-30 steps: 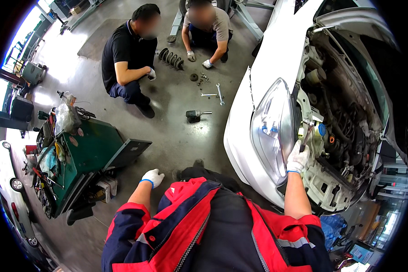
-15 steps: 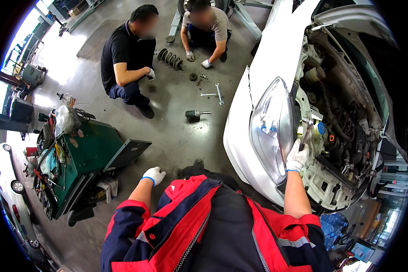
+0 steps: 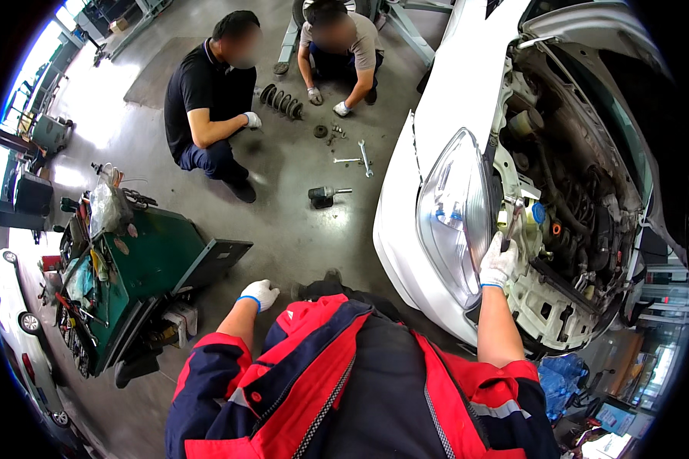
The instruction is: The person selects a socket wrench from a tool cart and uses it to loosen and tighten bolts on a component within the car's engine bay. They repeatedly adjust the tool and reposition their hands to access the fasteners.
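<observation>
My right hand (image 3: 497,262), in a white glove, grips a metal tool with a dark handle (image 3: 504,244), held beside the headlight (image 3: 452,210) of a white car at the edge of its open engine bay (image 3: 566,214). Which tool it is, I cannot make out. A blue cap (image 3: 537,213) is just right of it. My left hand (image 3: 259,294), also gloved, is low beside my body, fingers loosely bent, with nothing visible in it.
Two people (image 3: 203,115) (image 3: 344,53) squat by a coil-spring strut (image 3: 280,101), small parts (image 3: 321,131), spanners (image 3: 365,158) and a power tool (image 3: 321,197) on the floor. A green tool cart (image 3: 157,268) stands left. Lift arms (image 3: 413,34) lie behind.
The view has shifted slightly, moving the floor items and car a little leftward in the picture. My hands keep nearly the same pose; the two people have barely moved.
</observation>
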Available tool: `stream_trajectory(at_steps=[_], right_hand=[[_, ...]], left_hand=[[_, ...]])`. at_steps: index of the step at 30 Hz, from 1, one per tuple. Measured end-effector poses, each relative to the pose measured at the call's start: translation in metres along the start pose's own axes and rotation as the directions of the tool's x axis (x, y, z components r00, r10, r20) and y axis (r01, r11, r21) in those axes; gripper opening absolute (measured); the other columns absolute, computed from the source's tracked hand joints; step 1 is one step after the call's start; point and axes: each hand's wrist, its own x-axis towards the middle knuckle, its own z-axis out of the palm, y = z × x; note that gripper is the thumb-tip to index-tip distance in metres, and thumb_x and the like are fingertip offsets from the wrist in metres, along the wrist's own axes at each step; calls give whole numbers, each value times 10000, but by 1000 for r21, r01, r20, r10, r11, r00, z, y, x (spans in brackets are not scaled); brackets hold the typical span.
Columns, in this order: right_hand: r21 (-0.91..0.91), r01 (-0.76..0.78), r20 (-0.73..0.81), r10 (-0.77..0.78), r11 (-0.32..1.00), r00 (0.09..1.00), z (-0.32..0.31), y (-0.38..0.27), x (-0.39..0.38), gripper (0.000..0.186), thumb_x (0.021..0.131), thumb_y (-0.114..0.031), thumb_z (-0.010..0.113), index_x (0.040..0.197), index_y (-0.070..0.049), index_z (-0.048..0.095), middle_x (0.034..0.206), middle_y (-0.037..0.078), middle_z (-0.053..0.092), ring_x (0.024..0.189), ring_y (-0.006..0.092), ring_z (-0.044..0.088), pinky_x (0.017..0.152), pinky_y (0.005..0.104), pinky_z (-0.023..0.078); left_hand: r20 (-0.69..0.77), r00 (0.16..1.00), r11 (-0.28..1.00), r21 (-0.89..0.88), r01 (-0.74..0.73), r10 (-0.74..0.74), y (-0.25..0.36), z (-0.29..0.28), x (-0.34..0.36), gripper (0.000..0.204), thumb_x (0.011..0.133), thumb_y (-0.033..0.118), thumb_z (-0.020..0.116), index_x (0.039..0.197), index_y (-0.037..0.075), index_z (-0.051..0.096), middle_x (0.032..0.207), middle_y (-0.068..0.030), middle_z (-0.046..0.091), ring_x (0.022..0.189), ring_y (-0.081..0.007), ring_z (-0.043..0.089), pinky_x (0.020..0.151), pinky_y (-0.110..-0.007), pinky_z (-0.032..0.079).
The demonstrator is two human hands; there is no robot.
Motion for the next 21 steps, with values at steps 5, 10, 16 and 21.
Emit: stream_trajectory(at_steps=[5,10,16,21], right_hand=[[8,-9,10,9,1000,1000,-3,-3,-1,423,946,-408,704,948,15,687,916,228,696,879,413,666,809,485,512],[-33,-1,23,2,999,1000,-3,1,-1,417,944,-408,705,964,8,690,921,225,698,882,411,666,815,483,515],[-24,-4,-8,4,1000,1000,-4,-6,-2,411,941,-411,709,953,-1,688,904,218,695,866,412,665,806,488,514],[-16,-11,19,12,1000,1000,-4,-8,-1,418,938,-421,708,950,-3,690,899,212,695,865,402,668,808,486,515]], left_hand=[[-16,1000,1000,-1,-14,14,7,-7,0,569,970,456,567,1268,-21,656,1264,-281,673,1216,-418,633,1046,-470,495],[-42,999,1000,-1,-24,24,-1,-3,0,574,968,454,567,1273,-25,654,1264,-283,671,1219,-420,630,1047,-469,495],[-4,1000,1000,4,17,-17,-11,10,7,595,964,456,571,1290,-37,640,1294,-286,657,1246,-410,619,1063,-467,488],[12,1000,1000,28,4,-4,3,3,6,582,968,449,577,1287,-33,641,1296,-288,655,1244,-415,618,1059,-467,490]])
